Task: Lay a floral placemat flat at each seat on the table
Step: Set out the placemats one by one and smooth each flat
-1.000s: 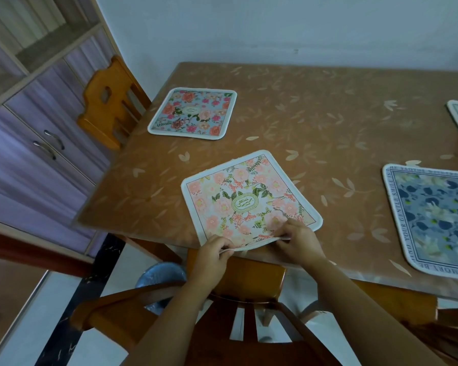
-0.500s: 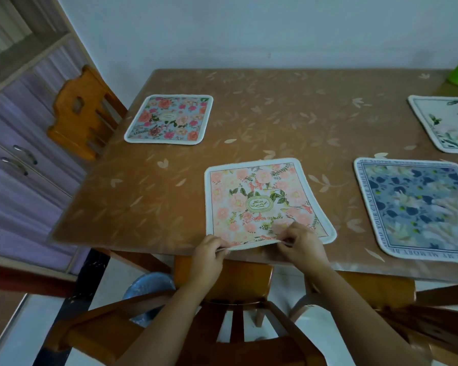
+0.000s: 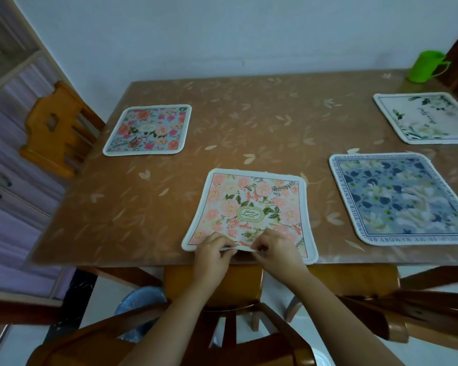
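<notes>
A pink floral placemat (image 3: 251,207) lies on the brown table (image 3: 249,122) at its near edge, in front of me. My left hand (image 3: 213,253) and my right hand (image 3: 276,253) both pinch its near edge, which is lifted slightly off the table. A blue-and-pink floral placemat (image 3: 148,130) lies flat at the far left. A dark blue floral placemat (image 3: 405,198) lies flat at the right. A white placemat with green leaves (image 3: 426,117) lies at the far right.
A green plastic mug (image 3: 425,66) stands at the table's back right corner. An orange wooden chair (image 3: 56,128) sits at the left side, another chair (image 3: 214,286) is tucked under the near edge below my hands. A purple cabinet (image 3: 8,194) stands at the left.
The pink placemat has turned from skewed to square with the table's near edge. Both hands stayed pinched on its near edge. My view has swung right, and the green mug has come into view.
</notes>
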`<action>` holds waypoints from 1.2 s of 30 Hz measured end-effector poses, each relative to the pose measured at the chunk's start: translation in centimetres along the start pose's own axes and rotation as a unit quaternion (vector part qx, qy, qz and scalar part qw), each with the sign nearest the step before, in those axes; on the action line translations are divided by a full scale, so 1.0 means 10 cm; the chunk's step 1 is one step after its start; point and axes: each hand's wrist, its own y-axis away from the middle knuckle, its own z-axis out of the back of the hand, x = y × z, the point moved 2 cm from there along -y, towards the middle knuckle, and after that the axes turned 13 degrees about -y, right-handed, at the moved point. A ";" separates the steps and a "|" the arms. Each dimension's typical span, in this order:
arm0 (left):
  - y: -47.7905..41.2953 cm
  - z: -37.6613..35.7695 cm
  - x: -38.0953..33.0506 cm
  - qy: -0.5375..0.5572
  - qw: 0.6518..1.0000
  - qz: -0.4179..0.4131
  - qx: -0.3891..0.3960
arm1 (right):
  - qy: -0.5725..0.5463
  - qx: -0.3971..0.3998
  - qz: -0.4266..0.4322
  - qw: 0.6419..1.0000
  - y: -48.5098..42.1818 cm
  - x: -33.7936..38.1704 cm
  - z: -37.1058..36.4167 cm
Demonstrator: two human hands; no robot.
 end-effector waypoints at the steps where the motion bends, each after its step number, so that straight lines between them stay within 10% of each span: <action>1: 0.00 0.00 0.01 0.002 1.000 0.005 0.004 | 0.008 0.023 0.001 1.000 0.01 -0.02 0.04; 13: -0.08 0.24 0.41 0.007 0.992 0.115 -0.041 | -0.048 0.008 -0.011 0.999 0.16 -0.09 0.50; 27: 0.17 0.26 -0.17 0.021 0.999 -0.042 0.019 | -0.124 0.024 0.055 0.990 -0.02 0.18 0.07; 36: 0.20 0.49 0.11 0.019 0.999 0.025 0.022 | -0.102 0.070 0.071 0.990 -0.10 0.19 -0.14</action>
